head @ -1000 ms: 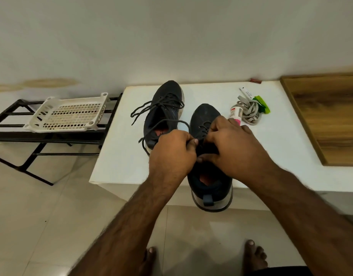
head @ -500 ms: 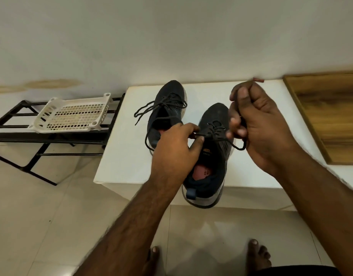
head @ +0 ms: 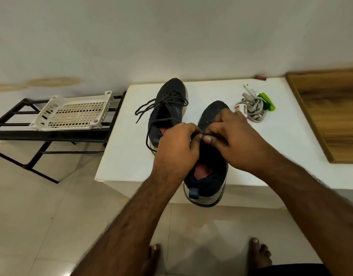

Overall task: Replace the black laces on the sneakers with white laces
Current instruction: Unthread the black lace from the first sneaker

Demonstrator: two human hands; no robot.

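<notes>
White table point(head: 131, 160) against a pale wall point(head: 171, 36). Wooden board point(head: 330, 116) on the table's right side. Small red item point(head: 260, 77) at the table's back edge, touching the wall. Left of the table: black metal rack point(head: 16, 134) with a white perforated plastic basket point(head: 74, 114) on top. Glossy tiled floor point(head: 42, 226); two bare feet point(head: 259, 253) at the bottom.

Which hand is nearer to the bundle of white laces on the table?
The right hand. It works over the near sneaker, directly beside the white laces, with its knuckles close to the bundle. The left hand is on the sneaker's far side, farther from them.
</notes>
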